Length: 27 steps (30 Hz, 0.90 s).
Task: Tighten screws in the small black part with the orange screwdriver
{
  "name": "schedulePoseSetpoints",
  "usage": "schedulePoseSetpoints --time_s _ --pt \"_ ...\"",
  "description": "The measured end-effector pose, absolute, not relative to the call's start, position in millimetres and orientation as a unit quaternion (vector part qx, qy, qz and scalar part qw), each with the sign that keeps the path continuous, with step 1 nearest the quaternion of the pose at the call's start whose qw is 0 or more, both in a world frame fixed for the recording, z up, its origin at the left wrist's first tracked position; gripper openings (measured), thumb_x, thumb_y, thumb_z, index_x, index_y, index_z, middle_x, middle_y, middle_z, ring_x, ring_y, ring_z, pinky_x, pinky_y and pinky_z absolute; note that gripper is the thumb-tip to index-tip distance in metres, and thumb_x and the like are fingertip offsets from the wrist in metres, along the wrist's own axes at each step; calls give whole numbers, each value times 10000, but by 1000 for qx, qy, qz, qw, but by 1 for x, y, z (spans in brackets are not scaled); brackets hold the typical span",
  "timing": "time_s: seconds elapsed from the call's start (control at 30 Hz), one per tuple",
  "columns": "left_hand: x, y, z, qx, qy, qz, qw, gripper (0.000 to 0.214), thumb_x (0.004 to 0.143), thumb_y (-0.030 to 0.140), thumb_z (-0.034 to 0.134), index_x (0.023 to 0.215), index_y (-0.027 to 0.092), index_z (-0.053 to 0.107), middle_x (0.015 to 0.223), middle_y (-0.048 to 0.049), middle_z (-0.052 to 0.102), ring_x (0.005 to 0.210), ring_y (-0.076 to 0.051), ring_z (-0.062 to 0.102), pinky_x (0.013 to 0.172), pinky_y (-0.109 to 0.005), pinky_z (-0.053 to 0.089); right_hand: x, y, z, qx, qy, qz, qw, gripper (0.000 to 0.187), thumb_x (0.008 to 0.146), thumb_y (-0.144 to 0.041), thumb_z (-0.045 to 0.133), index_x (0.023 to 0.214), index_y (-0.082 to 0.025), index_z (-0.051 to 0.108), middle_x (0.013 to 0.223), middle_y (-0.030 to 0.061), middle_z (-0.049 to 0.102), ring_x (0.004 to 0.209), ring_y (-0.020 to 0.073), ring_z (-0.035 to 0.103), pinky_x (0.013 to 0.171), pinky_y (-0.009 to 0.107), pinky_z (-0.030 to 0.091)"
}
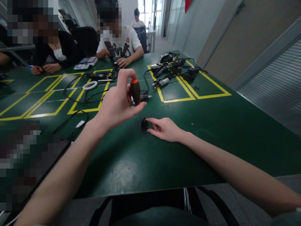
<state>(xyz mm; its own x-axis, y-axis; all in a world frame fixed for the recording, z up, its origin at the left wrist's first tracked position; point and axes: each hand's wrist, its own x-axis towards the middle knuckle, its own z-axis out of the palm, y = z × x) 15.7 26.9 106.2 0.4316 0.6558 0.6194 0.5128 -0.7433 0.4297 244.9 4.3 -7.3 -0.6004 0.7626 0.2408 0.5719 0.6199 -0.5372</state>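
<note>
A screwdriver (pixel 135 91) with a dark grey and orange handle stands nearly upright in my left hand (pixel 117 99). My index finger arches over the top of its handle and the thumb lies along the lower end. Its thin shaft points down at a small black round part (pixel 144 126) with a narrow neck. That part rests on the green table (pixel 141 157), pinched at its right side between the thumb and index finger of my right hand (pixel 166 129). Whether the screwdriver's tip touches the part or passes beside it, I cannot tell.
Beyond my hands lie a corded black tool (pixel 145 97), a white ring (pixel 90 85) and a tangle of black cables and adapters (pixel 174 69). Yellow tape (pixel 213 95) marks boxes on the table. Across it sit two people, one holding a dark tool (pixel 109 48).
</note>
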Motion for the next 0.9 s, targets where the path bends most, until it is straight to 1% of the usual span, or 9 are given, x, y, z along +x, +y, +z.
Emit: schedulePoseSetpoints --time_s 0.07,0.2,0.3,0.43,0.53,0.63,0.73,0.83,0.9 --pt "14 34 108 848 334 406 69 592 734 293 901 1189 274 522 685 67 596 493 -128 522 464 -276 320 245 4 -7 -381 -871 208 228 393 1004 -300 674 1364 -143 675 638 -65 583 541 119 516 612 253 335" --pt "16 37 110 847 330 416 12 315 814 304 822 1005 271 573 700 32 632 544 -152 579 518 -308 380 245 4 -6 -380 -872 206 228 393 1007 -305 666 1366 -145 675 641 -60 591 543 121 513 610 254 334" --pt "20 35 113 834 341 434 -14 225 837 310 795 908 272 585 662 35 613 569 -160 579 574 -329 396 245 4 -6 -381 -872 207 228 406 1004 -302 674 1374 -135 673 642 -59 593 543 123 513 610 257 335" --pt "23 42 119 825 343 450 4 292 913 366 738 713 261 553 576 23 517 699 -200 641 665 -341 452 245 4 -7 -381 -871 211 227 410 1004 -304 678 1378 -137 675 643 -59 591 547 121 515 611 254 332" --pt "24 53 125 838 337 427 -32 403 923 342 728 602 245 506 511 19 419 683 -201 613 724 -359 467 246 5 -9 -380 -872 207 229 418 1004 -312 679 1383 -135 675 639 -61 589 535 119 495 608 255 326" --pt "24 58 133 853 341 392 -45 373 916 254 699 578 238 543 487 15 374 674 -201 588 737 -364 454 247 5 -10 -373 -876 200 233 418 1011 -314 665 1388 -132 675 644 -55 602 537 119 494 605 253 323" --pt "26 52 142 870 359 335 -50 318 906 220 640 590 228 610 488 9 407 583 -194 531 679 -377 417 247 5 -11 -372 -876 197 236 407 1013 -323 664 1377 -144 681 644 -53 606 543 122 510 600 251 325" --pt "28 43 146 876 348 334 4 264 941 277 637 687 227 693 508 13 486 536 -175 495 636 -363 388 247 5 -10 -375 -874 195 238 403 1013 -333 669 1371 -150 684 641 -52 604 544 124 519 596 251 327" --pt "29 38 146 876 337 343 50 334 970 351 655 661 228 670 498 18 488 516 -159 474 615 -352 382 247 5 -9 -375 -875 196 238 404 1014 -333 668 1370 -144 684 643 -52 605 542 124 521 596 251 334"
